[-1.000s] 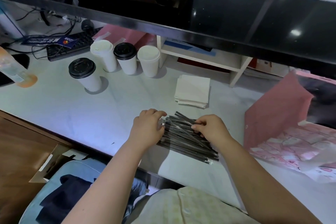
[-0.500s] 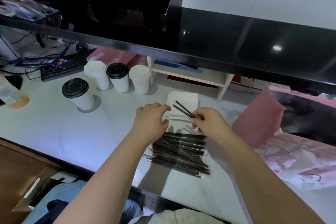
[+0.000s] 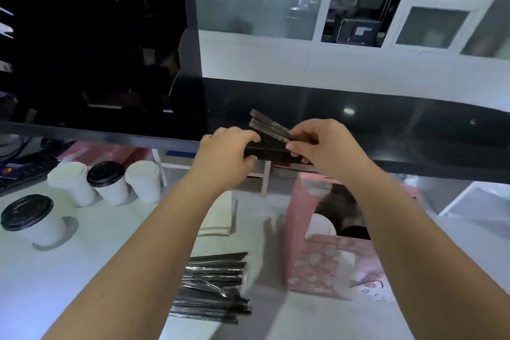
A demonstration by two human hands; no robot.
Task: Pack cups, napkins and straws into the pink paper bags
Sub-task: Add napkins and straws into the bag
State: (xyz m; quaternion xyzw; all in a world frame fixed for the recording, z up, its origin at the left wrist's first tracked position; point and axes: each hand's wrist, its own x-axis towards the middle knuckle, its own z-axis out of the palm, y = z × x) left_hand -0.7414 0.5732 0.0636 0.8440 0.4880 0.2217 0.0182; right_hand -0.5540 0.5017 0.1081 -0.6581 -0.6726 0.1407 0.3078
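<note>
Centre frame, the right hand [image 3: 317, 146] pinches a few wrapped straws [image 3: 269, 125] fanned out, and the left hand [image 3: 223, 154] curls thumb and fingers onto them, probably to separate a portion. Lower right on the tabletop [image 3: 55, 284], the pink paper bag [image 3: 325, 265] gapes open with a white-lidded cup [image 3: 321, 225] inside. The straw pile [image 3: 215, 290] lies at lower centre.

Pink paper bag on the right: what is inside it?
One white-lidded cup shows inside the pink paper bag. The rest of its interior is dark, so anything else cannot be made out.

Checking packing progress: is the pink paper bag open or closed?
Open: the pink paper bag gapes at its top; a white cup shows inside.
</note>
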